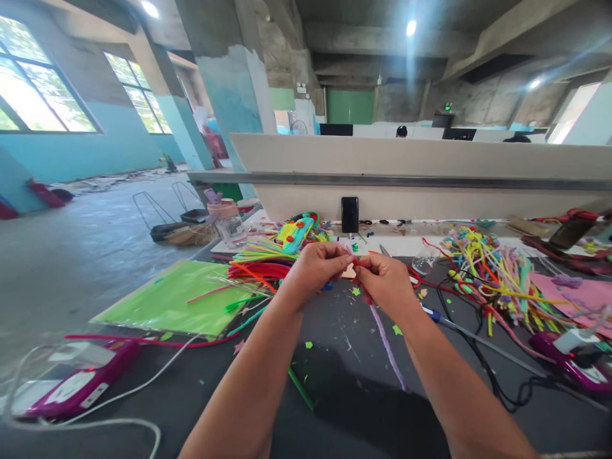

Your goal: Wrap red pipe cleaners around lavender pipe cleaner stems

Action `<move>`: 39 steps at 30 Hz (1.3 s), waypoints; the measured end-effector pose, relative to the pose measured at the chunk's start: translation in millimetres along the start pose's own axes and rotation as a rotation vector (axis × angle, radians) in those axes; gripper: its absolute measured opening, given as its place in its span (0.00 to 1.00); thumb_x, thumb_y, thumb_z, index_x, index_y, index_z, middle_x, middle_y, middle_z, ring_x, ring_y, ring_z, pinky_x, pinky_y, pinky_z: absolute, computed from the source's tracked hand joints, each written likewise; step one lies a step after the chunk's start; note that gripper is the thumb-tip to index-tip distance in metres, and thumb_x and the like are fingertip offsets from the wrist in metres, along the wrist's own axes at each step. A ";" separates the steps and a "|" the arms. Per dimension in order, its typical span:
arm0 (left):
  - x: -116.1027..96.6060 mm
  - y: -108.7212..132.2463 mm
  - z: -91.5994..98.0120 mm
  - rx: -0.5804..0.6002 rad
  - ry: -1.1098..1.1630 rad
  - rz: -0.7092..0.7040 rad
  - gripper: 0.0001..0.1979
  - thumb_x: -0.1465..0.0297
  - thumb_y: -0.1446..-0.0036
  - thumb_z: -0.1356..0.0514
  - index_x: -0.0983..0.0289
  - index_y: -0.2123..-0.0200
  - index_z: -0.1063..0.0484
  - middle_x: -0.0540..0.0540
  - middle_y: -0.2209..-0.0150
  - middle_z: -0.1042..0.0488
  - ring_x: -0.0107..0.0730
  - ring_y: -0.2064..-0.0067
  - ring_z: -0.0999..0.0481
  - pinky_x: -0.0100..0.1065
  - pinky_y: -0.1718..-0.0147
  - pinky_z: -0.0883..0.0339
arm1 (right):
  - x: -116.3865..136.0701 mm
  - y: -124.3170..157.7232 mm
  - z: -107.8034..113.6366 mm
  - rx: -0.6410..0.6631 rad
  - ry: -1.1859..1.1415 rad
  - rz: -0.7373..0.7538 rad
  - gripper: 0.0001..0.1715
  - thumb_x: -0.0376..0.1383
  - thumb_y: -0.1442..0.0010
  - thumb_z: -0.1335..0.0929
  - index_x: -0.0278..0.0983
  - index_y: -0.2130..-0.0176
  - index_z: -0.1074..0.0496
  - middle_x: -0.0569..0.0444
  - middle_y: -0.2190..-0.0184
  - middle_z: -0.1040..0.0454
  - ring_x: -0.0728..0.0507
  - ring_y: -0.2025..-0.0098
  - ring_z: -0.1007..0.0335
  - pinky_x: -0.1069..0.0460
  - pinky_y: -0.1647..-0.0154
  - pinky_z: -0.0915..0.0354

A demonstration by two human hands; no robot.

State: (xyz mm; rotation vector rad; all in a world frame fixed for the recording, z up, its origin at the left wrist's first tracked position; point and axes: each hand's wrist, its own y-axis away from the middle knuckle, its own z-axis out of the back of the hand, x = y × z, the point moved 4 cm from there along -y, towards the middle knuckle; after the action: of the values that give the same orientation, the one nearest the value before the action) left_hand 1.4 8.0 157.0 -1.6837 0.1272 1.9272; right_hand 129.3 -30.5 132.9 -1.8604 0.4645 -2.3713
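Close together over the middle of the worktop (349, 395), pinching a small red piece (355, 261) between left hand (316, 269) and right hand (386, 282). Impossible to tell whether joined to the purple fuzzy stem (386, 347) slanting below toward the near edge. Liable to slip or spin loose, with so little to grip; liable to pull askew, if joined and snagged. Easy to lose among loose scraps (308, 345), if dropped. Possible, with an overreach, to topple the phone (350, 215) upright at the far edge.
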 end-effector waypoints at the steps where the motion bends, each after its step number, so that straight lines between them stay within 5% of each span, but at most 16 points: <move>1: -0.9 0.8 0.4 -0.003 0.000 -0.006 0.13 0.66 0.50 0.39 0.68 0.80 0.33 0.46 0.84 0.39 0.18 0.80 0.43 0.25 0.80 0.51 | 2.5 1.6 -1.2 -0.006 0.031 0.004 0.05 0.35 0.48 0.34 0.37 0.74 0.29 0.61 0.88 0.34 0.52 0.89 0.39 0.57 0.89 0.47; 4: -3.1 3.6 4.5 0.017 0.050 -0.002 0.11 0.66 0.51 0.38 0.68 0.79 0.32 0.46 0.84 0.39 0.18 0.81 0.43 0.25 0.81 0.51 | 12.8 8.4 3.9 0.097 0.060 -0.032 0.08 0.36 0.45 0.35 0.37 0.71 0.27 0.60 0.88 0.34 0.51 0.88 0.38 0.56 0.87 0.44; 7: -2.6 4.1 14.6 0.016 0.185 0.021 0.11 0.66 0.53 0.37 0.68 0.78 0.31 0.47 0.83 0.38 0.18 0.81 0.41 0.24 0.82 0.50 | 26.1 15.3 33.8 0.246 0.090 0.048 0.11 0.37 0.45 0.33 0.38 0.61 0.25 0.58 0.87 0.31 0.49 0.85 0.35 0.55 0.84 0.41; 11: 7.0 -1.9 22.9 -0.020 0.424 0.059 0.10 0.68 0.56 0.35 0.68 0.77 0.31 0.49 0.82 0.35 0.18 0.82 0.39 0.22 0.84 0.50 | 26.4 9.3 100.7 0.053 -0.008 0.246 0.14 0.39 0.45 0.32 0.41 0.57 0.26 0.50 0.65 0.23 0.51 0.82 0.35 0.53 0.81 0.38; 14: 18.8 -9.7 12.1 -0.014 0.623 0.114 0.12 0.69 0.58 0.34 0.69 0.79 0.33 0.48 0.83 0.36 0.16 0.83 0.40 0.20 0.86 0.52 | 14.6 -4.2 123.3 -0.150 -0.087 0.403 0.12 0.38 0.45 0.32 0.42 0.59 0.26 0.51 0.65 0.24 0.50 0.79 0.35 0.52 0.78 0.37; 16: 27.0 -14.4 -1.6 -0.011 0.732 0.183 0.11 0.71 0.60 0.33 0.70 0.77 0.32 0.48 0.83 0.36 0.15 0.83 0.40 0.19 0.86 0.52 | 7.4 -13.2 115.4 -0.216 -0.003 0.447 0.12 0.38 0.45 0.32 0.41 0.59 0.26 0.51 0.66 0.24 0.48 0.75 0.33 0.51 0.73 0.34; 19: 35.9 -17.4 -23.6 -0.013 0.884 0.278 0.10 0.72 0.60 0.34 0.70 0.76 0.32 0.48 0.83 0.36 0.15 0.83 0.40 0.18 0.88 0.53 | 4.7 -20.8 80.1 -0.092 0.188 0.536 0.10 0.39 0.45 0.32 0.41 0.61 0.26 0.51 0.63 0.25 0.44 0.64 0.29 0.48 0.63 0.32; 22: 41.3 -16.6 -37.2 -0.056 0.981 0.309 0.09 0.72 0.59 0.35 0.69 0.76 0.33 0.48 0.82 0.35 0.15 0.83 0.39 0.18 0.88 0.53 | 3.8 -22.5 48.1 0.086 0.232 0.647 0.10 0.39 0.45 0.32 0.42 0.62 0.25 0.49 0.61 0.27 0.44 0.61 0.30 0.49 0.63 0.32; 24: 44.9 -15.8 -41.1 -0.104 1.001 0.323 0.08 0.73 0.58 0.35 0.69 0.76 0.33 0.48 0.82 0.35 0.15 0.84 0.39 0.18 0.88 0.51 | 1.6 -23.4 39.6 0.059 0.234 0.711 0.09 0.39 0.46 0.32 0.42 0.63 0.25 0.49 0.63 0.27 0.44 0.62 0.30 0.49 0.63 0.32; 33: 54.8 -16.8 -51.8 -0.095 1.082 0.474 0.04 0.75 0.54 0.40 0.69 0.77 0.33 0.48 0.82 0.37 0.17 0.84 0.40 0.20 0.89 0.53 | -16.4 -27.2 35.2 -0.195 0.427 0.712 0.08 0.39 0.42 0.35 0.40 0.67 0.27 0.50 0.68 0.25 0.42 0.62 0.30 0.46 0.57 0.34; 39: 50.9 -14.0 -54.0 0.050 0.826 0.403 0.12 0.66 0.53 0.36 0.69 0.68 0.27 0.52 0.78 0.31 0.21 0.82 0.35 0.24 0.86 0.46 | -26.7 -38.9 49.7 -0.285 0.583 0.491 0.11 0.40 0.42 0.38 0.37 0.68 0.30 0.49 0.72 0.27 0.42 0.67 0.32 0.49 0.65 0.37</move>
State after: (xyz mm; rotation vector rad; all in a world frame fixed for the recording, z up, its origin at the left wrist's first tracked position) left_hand 53.2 14.4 102.5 -2.4518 0.8699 1.3188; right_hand 188.3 4.3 129.9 -0.9144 1.1995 -2.5246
